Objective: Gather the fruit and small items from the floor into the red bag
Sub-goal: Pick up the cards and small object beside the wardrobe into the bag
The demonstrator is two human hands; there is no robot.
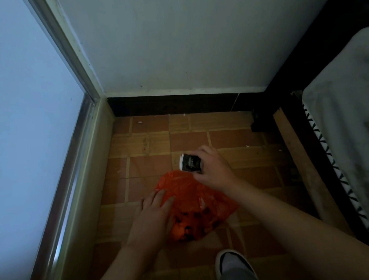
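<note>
- The right hand (pixel 214 170) pinches a small dark packet (pixel 190 163) with a white end, thumb on its near side and fingers curled over the far side. It is held in the air just past the far edge of the red bag (pixel 194 194).
- The left hand (pixel 154 212) lies with fingers straight and together, flat on the near-left part of the bag, pressing the plastic to the tiled floor (pixel 151 162); it grasps nothing.
- The bag lies slumped on the floor between the two hands, with dark and orange lumps showing through its near end. Where its mouth is I cannot tell from here.
- To do this step well, I judge the left hand should change from pressing to lifting one edge of the opening, so the packet can be lowered in rather than dropped onto the closed plastic.
- The thin plastic will likely slide and collapse, so one edge should stay pinned while the packet goes in.
- A few pale scraps (pixel 140 122) lie on the far tiles by the wall; too small to identify.
- A shoe (pixel 232 264) stands near, to the right of the bag, and a bed edge (pixel 337 155) runs along the right.
- The packet's face is too dark and blurred; no brand or writing can be read anywhere.
</note>
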